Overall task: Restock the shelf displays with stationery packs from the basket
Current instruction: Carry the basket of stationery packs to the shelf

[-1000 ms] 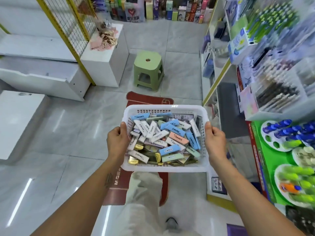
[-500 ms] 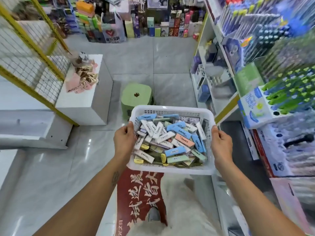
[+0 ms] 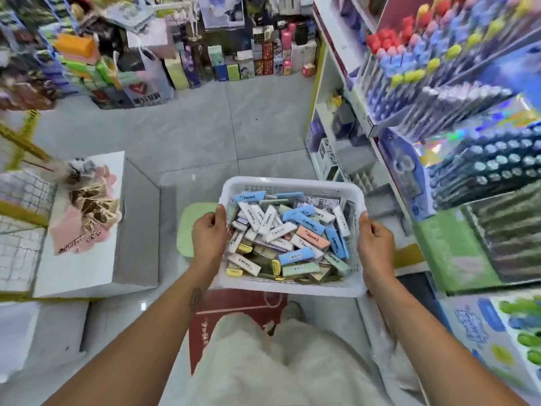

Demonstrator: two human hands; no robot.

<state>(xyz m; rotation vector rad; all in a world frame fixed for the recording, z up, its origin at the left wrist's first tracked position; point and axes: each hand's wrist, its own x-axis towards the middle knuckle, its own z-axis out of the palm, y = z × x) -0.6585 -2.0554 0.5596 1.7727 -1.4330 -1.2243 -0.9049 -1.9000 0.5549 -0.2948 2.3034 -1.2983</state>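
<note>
I carry a white plastic basket (image 3: 292, 183) in front of me at waist height. It is heaped with several small stationery packs (image 3: 288, 232) in blue, white, green, pink and yellow. My left hand (image 3: 208, 235) grips the basket's left rim, thumb over the edge. My right hand (image 3: 374, 244) grips the right rim the same way. The shelf displays (image 3: 456, 136) with rows of pens stand close on my right, blurred by motion.
A green stool (image 3: 190, 230) stands on the floor just under the basket's left side. A white block (image 3: 87, 230) with pink cards is on the left beside a yellow wire rack. Boxes and bags line the far wall. A red mat (image 3: 222, 315) lies underfoot.
I have walked forward down the aisle with the basket. The green stool has come from ahead to right under the basket, and the pen shelves on the right are nearer. Both hands keep their grip.
</note>
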